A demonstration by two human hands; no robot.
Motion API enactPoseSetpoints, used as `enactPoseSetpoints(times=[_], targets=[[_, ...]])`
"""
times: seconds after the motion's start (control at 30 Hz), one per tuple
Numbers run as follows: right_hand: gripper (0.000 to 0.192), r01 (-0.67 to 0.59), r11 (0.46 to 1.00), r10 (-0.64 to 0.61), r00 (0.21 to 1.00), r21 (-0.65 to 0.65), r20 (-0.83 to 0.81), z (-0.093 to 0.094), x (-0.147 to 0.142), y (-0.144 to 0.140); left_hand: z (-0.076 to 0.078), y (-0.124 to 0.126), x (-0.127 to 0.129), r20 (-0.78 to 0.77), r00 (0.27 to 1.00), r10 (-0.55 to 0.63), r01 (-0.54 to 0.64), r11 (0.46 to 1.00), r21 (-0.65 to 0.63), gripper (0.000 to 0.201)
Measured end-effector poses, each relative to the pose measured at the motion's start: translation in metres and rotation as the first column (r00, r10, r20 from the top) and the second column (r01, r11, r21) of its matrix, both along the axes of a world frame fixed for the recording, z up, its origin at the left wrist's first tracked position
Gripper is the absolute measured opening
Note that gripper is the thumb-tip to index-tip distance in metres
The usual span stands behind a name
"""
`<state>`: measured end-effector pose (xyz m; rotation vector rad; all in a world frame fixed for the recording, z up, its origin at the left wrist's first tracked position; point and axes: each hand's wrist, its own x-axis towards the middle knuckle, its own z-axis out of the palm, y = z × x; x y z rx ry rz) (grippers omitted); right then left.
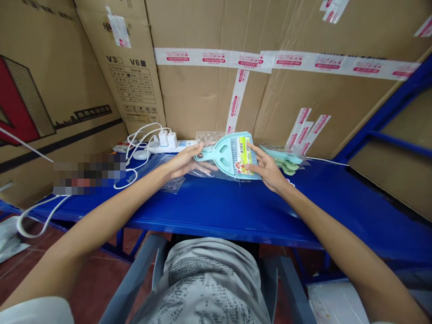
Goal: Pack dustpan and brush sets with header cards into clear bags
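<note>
Both hands steady a pale blue dustpan set on the blue counter: left hand pinching its handle at nine o'clock, right hand spread against its three o'clock edge. The slick plastic bag beneath could slide, likely dragging the set askew.

Both our arms are stretched forward, bare forearms converging toward the far edge of the shelf. Our left hand lies palm-down, fingers extended right. Our right hand mirrors it, fingers spread, pointing left.
</note>
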<state>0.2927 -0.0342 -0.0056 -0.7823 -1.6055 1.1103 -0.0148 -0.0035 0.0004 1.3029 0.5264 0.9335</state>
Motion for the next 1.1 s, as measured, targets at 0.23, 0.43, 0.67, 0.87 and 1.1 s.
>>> enactPoseSetpoints(times=[0.23,0.43,0.67,0.87,1.1], targets=[[0.104,0.0,0.997,0.0,1.0,0.079,0.0,0.005,-0.004,-0.005,0.004,0.005,-0.001,0.161,0.983,0.087,-0.083,0.996,-0.034,0.037],[0.112,0.087,0.99,-0.077,0.993,0.115,-0.084,0.003,-0.009,-0.006,0.002,0.006,0.0,0.186,0.982,0.037,-0.021,0.996,-0.084,0.034],[0.108,-0.013,0.999,0.015,0.999,0.036,-0.035,0.003,-0.004,-0.007,0.001,0.0,-0.001,0.077,0.997,-0.023,0.027,0.998,-0.049,0.021],[0.106,0.03,1.0,-0.03,0.999,0.0,-0.011,0.003,-0.005,-0.008,-0.002,-0.001,0.007,0.088,0.996,0.03,-0.02,0.994,-0.106,0.031],[0.11,0.026,1.0,-0.026,1.0,0.0,0.014,0.003,-0.004,-0.005,-0.003,-0.004,0.015,0.108,0.991,0.084,-0.063,0.981,-0.184,0.034]])
